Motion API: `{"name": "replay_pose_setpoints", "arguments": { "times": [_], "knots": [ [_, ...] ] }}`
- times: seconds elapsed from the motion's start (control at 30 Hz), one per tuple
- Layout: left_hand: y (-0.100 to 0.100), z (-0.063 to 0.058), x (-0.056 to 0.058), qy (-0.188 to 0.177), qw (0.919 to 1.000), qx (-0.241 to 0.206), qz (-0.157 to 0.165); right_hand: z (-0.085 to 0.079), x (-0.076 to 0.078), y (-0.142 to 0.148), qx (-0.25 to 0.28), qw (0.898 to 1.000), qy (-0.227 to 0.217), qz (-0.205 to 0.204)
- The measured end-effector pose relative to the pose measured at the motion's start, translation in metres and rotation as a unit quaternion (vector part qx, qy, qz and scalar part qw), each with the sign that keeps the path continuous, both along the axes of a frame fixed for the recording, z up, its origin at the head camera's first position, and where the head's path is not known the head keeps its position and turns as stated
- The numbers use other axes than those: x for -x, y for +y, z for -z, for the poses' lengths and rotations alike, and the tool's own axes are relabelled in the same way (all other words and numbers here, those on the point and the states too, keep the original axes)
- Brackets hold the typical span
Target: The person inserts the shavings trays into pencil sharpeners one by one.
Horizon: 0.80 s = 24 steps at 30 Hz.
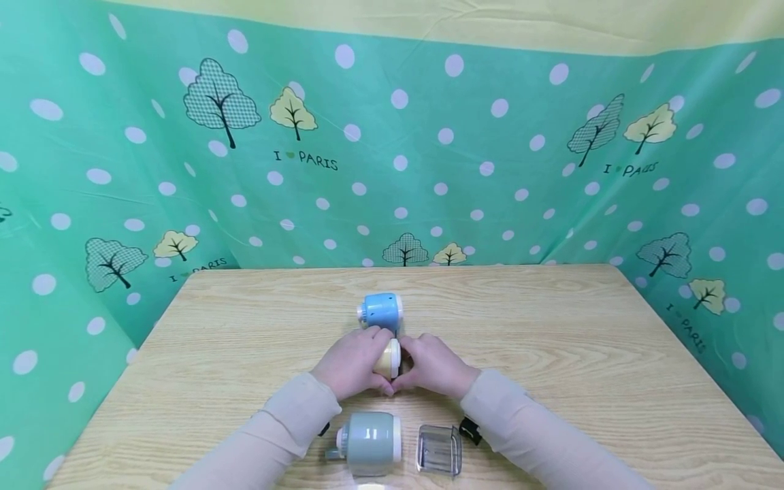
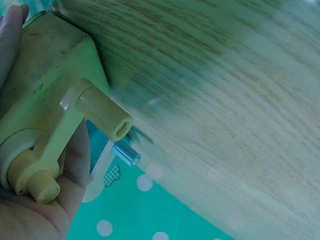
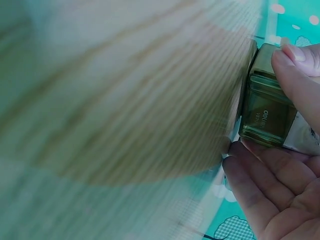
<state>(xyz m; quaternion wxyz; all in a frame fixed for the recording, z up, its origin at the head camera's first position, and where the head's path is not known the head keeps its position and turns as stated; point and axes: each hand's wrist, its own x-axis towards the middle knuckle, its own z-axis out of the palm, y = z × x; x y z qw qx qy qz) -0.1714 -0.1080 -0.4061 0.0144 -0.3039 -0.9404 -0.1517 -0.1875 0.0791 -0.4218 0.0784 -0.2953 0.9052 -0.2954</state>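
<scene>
A yellow pencil sharpener [image 1: 386, 362] lies on its side on the table, crank [image 2: 65, 130] towards the left. My left hand [image 1: 350, 362] grips its body; in the left wrist view the palm lies behind the crank. At the sharpener's other end, my right hand [image 1: 436, 367] pinches the clear shavings bin [image 3: 267, 112], thumb across one side and fingers along the opposite side. Both hands meet near the thumbs. Just beyond them lies a blue pencil sharpener [image 1: 381, 311]. Nearer me is a grey-green pencil sharpener [image 1: 371, 441], with a loose clear bin [image 1: 439, 450] to its right.
The wooden table [image 1: 551, 327] reaches back to a green dotted curtain [image 1: 422, 136], which also hangs along both sides. A small black piece [image 1: 470, 431] shows beside the right sleeve, partly covered.
</scene>
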Motion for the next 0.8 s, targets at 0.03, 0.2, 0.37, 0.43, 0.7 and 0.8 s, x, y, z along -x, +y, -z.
{"name": "replay_pose_setpoints", "arguments": {
  "times": [0.03,0.2,0.37,0.43,0.7,0.8],
  "knots": [
    [-0.0001,-0.0003,0.0,-0.001,1.0,-0.001,0.0,-0.0001,0.0003,-0.0003,0.001,1.0,0.001,-0.001],
    [0.0004,-0.0025,-0.0004,-0.008,1.0,-0.001,0.001,0.0007,0.0018,-0.0017,0.001,1.0,0.005,-0.001],
    [0.0009,-0.0039,0.0002,-0.014,0.9999,0.0,0.003,0.0012,0.0023,-0.0027,0.005,1.0,0.002,-0.002],
    [0.0008,-0.0042,0.0002,-0.014,0.9999,0.0,0.004,0.0008,0.0022,-0.0031,0.005,1.0,-0.001,-0.002],
    [0.0007,-0.0037,-0.0006,-0.015,0.9999,-0.001,0.004,-0.0005,0.0,-0.004,0.002,1.0,-0.007,0.004],
    [0.0007,-0.0037,-0.001,-0.015,0.9999,0.0,0.003,-0.0013,-0.0007,-0.0046,0.0,1.0,-0.008,0.005]
  ]
}}
